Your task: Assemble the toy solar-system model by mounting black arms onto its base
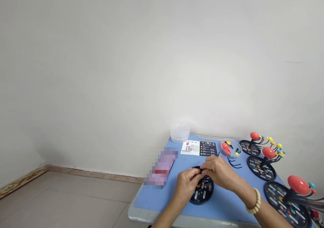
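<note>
A round black base (204, 193), printed with white labels and coloured planet dots, lies on the table under my hands. My left hand (186, 184) is closed, its thumb and fingers pinched at a small black part (201, 171) above the base's far side. From the right, my right hand (218, 171) pinches the same part. The fingers cover most of it, so its shape and whether it is joined to the base cannot be made out. Several thin curved black rods (234, 166) lie just beyond my right hand.
A clear dish (231, 158) holds loose coloured pieces. Beside it are a printed instruction sheet (191, 148) and a translucent container (180, 135). Three built planet models (298, 184) with red balls line the right side. A pixelated purple item (162, 174) lies left on the blue table (152, 201).
</note>
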Available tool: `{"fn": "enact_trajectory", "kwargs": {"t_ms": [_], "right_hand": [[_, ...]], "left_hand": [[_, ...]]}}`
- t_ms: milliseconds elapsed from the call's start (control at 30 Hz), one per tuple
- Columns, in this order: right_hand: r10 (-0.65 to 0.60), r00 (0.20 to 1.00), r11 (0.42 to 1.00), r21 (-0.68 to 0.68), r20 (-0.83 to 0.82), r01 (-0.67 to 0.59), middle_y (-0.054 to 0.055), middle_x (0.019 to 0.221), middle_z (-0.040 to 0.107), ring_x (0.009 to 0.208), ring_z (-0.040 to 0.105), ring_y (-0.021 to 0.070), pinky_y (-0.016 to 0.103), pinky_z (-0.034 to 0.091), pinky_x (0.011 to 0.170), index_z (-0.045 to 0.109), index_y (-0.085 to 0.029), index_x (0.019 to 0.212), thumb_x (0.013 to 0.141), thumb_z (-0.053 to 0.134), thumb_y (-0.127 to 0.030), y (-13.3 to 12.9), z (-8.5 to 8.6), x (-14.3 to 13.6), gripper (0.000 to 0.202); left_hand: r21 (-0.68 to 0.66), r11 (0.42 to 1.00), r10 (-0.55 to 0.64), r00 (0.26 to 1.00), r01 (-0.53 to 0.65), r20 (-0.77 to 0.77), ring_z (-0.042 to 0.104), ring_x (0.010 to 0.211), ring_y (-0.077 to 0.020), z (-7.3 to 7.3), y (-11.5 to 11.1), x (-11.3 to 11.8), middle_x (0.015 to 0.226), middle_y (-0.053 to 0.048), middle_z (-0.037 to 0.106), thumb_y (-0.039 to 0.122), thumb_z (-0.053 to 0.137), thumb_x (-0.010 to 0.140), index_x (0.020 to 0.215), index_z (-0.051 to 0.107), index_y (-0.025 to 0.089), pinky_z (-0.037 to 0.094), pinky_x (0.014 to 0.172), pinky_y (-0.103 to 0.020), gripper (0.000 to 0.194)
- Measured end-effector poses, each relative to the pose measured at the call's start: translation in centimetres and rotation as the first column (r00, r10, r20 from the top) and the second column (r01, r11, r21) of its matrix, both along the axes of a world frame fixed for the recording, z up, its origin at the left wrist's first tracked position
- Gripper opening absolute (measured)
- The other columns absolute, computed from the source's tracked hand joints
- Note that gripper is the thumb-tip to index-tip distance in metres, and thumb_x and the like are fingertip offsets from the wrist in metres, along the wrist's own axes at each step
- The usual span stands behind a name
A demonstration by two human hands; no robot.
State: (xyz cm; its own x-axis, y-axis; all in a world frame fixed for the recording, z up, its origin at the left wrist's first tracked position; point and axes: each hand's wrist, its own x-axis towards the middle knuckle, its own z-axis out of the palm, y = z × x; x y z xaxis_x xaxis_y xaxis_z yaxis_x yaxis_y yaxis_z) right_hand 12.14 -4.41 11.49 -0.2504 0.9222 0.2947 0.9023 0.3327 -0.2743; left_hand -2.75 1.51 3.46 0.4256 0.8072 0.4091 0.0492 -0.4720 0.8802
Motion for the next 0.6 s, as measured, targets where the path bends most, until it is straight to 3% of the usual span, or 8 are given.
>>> {"fn": "enact_trajectory", "kwargs": {"t_ms": [233, 400, 600], "right_hand": [[-0.121, 0.993, 0.991, -0.057, 0.011, 0.121, 0.002, 0.071, 0.064, 0.067, 0.057, 0.0125, 0.021, 0.032, 0.058, 0.067, -0.017, 0.069, 0.08, 0.053, -0.003, -0.2, -0.1, -1.0, 0.023], [-0.19, 0.978, 0.978, -0.076, 0.082, 0.196, 0.003, 0.072, 0.066, 0.066, 0.058, 0.0132, 0.023, 0.031, 0.057, 0.065, -0.016, 0.067, 0.086, 0.056, -0.011, -0.3, -0.4, -1.7, 0.022], [-0.171, 0.985, 0.98, -0.1, 0.039, 0.174, 0.002, 0.07, 0.065, 0.064, 0.058, 0.0127, 0.022, 0.032, 0.057, 0.064, -0.017, 0.065, 0.084, 0.053, -0.007, -0.6, -0.9, -1.6, 0.024]], "left_hand": [[0.006, 1.0, 0.023, 1.0, -0.022, -0.009, 0.048, 0.055, -0.0128, 0.0, 0.0, 0.1, 0.053, 0.003, 0.055, 0.038, 0.062, 0.078, 0.055, 0.064, 0.019, 0.038, 0.052, -0.021, 0.03], [-0.027, 1.0, 0.008, 1.0, -0.007, 0.003, 0.048, 0.055, -0.0127, 0.1, 0.0, 0.0, 0.053, 0.003, 0.055, 0.036, 0.063, 0.076, 0.055, 0.064, 0.018, 0.039, 0.053, -0.021, 0.028], [-0.252, 0.966, -0.05, 0.997, 0.061, 0.05, 0.057, 0.059, -0.0153, 0.2, -0.1, 0.0, 0.063, 0.001, 0.064, 0.037, 0.068, 0.069, 0.069, 0.069, 0.018, 0.046, 0.056, -0.023, 0.019]]}}
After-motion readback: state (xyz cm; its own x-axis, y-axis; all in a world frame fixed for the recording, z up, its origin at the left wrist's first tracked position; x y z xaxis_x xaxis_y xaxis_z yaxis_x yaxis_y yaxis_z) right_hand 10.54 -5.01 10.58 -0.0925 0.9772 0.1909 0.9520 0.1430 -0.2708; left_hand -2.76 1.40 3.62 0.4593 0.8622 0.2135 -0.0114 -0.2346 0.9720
